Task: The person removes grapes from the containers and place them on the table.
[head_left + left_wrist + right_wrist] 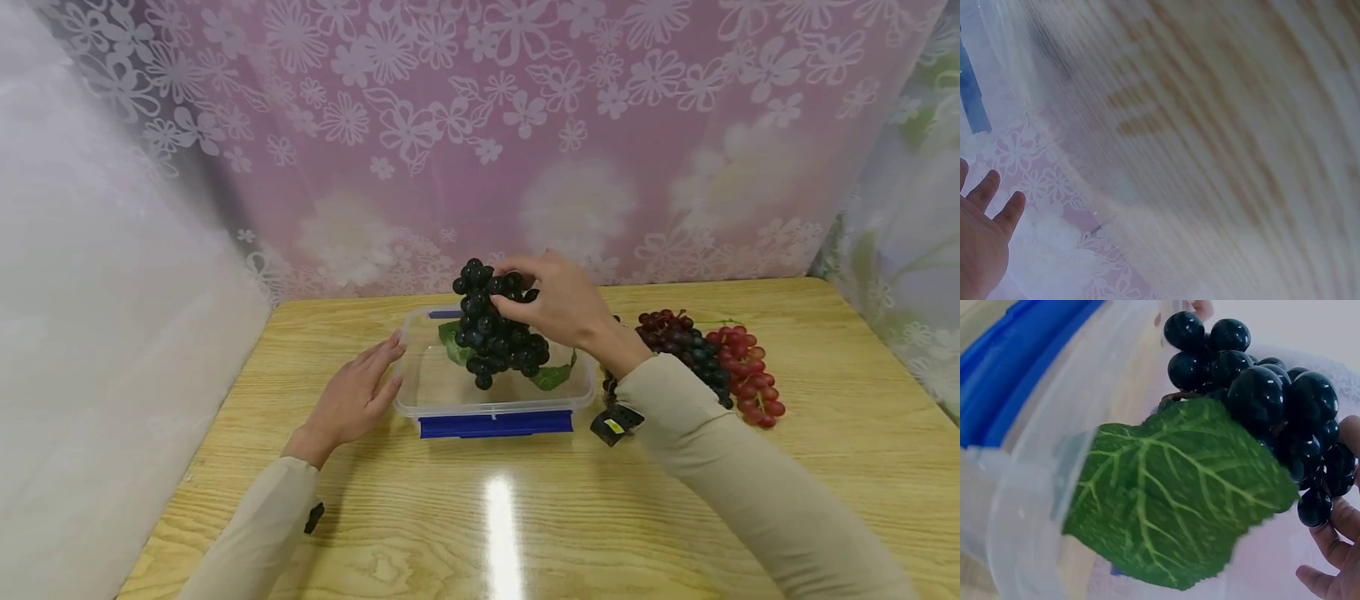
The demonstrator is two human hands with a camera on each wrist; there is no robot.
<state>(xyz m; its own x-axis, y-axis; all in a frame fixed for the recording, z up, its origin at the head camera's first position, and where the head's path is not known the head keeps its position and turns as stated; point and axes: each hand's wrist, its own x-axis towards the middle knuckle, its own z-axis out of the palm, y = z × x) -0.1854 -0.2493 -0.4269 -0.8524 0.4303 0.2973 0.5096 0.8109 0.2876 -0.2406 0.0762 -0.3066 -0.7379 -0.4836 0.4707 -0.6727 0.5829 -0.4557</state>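
Note:
My right hand (551, 300) grips a bunch of black grapes (495, 333) with green leaves (551, 377) over a clear plastic box (427, 392) with blue clasps. In the right wrist view the black grapes (1272, 400) and a big leaf (1172, 500) hang at the box wall (1029, 506), with my fingers (1335, 550) at the lower right. Fingers straight, my left hand (356, 392) rests against the box's left side. It shows again, spread, in the left wrist view (985, 237).
A bunch of dark red grapes (686, 342) and a bunch of bright red grapes (750, 375) lie on the wooden table (487, 517) right of the box. A pink flowered curtain (487, 142) hangs behind, a white sheet (90, 333) at the left.

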